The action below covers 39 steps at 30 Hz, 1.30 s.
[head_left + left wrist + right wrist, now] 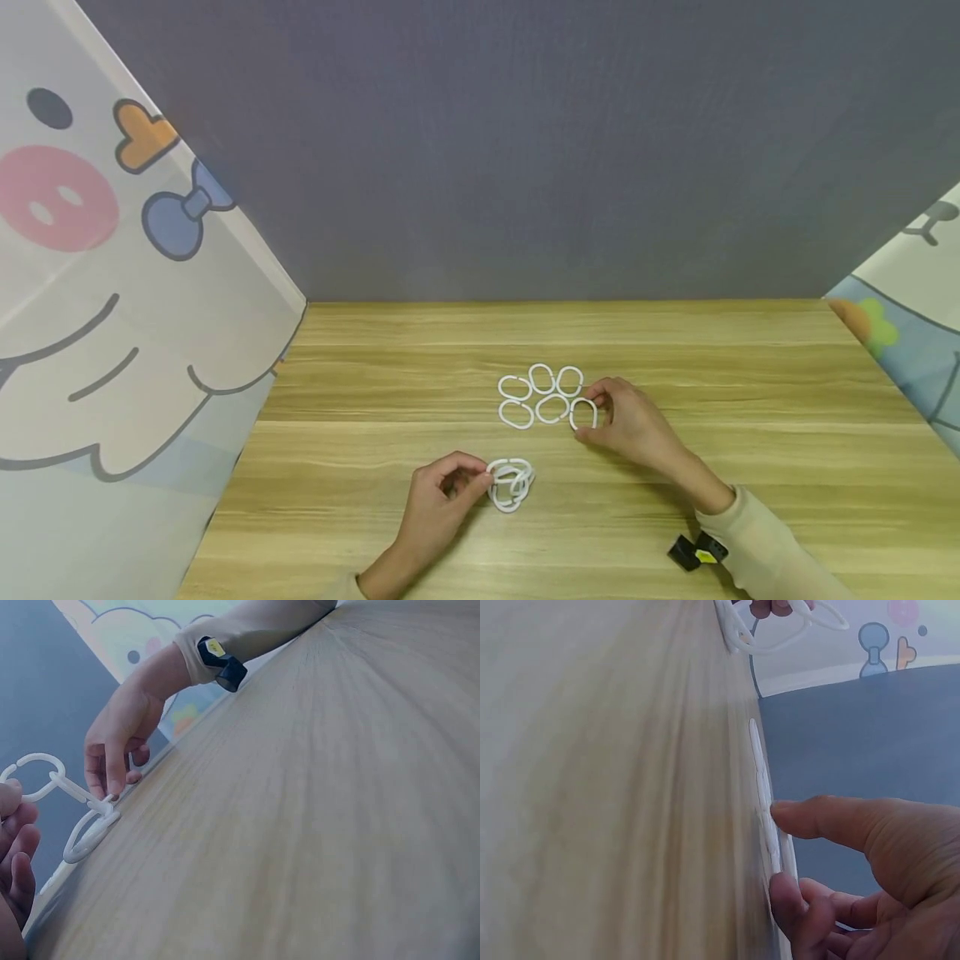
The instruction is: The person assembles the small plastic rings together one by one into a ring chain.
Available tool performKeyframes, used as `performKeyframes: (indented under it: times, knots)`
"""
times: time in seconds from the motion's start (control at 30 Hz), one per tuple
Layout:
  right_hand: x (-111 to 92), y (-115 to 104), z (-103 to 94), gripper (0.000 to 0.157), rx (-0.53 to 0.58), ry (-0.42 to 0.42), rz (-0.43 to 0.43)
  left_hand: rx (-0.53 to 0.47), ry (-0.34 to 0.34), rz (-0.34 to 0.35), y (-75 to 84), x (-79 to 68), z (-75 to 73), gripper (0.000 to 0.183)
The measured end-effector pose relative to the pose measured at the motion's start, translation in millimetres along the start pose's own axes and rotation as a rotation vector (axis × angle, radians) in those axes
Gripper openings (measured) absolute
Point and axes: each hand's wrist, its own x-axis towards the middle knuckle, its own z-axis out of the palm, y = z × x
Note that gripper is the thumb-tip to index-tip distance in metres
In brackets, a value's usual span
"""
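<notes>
Both hands on white rings: a linked bunch at lower centre, a single ring right of centre.
The left hand [437, 504] pinches the left edge of the linked rings [516, 482] between thumb and fingertips; in the left wrist view the bunch slants from the fingers at the left edge down toward the right. Thumb and fingers of the right hand [636, 427] clasp the end ring [572, 415], thumb at its lower edge, fingers at its upper right; its long axis runs roughly up and down the frame. Five other rings [537, 410] lie flat beside it on the table [360, 433]. All are slim, glossy ovals, several showing a narrow gap.
</notes>
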Motion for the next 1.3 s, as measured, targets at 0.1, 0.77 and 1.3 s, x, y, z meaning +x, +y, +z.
performKeyframes:
  times: [0.1, 0.77, 1.3]
  knots:
    - [-1, -3, -0.8, 0.053, 0.008, -0.001, 0.005, 0.000, 0.000, 0.004, -0.4, -0.4, -0.1, 0.010]
    - [-17, -33, 3.9, 0.055, 0.133, 0.158, -0.310, 0.004, 0.002, 0.009, -3.4, -0.4, 0.3, 0.006]
    - [-31, -49, 16.7, 0.059, 0.233, 0.176, -0.407, 0.007, 0.000, 0.024, -4.0, -0.6, 0.3, 0.004]
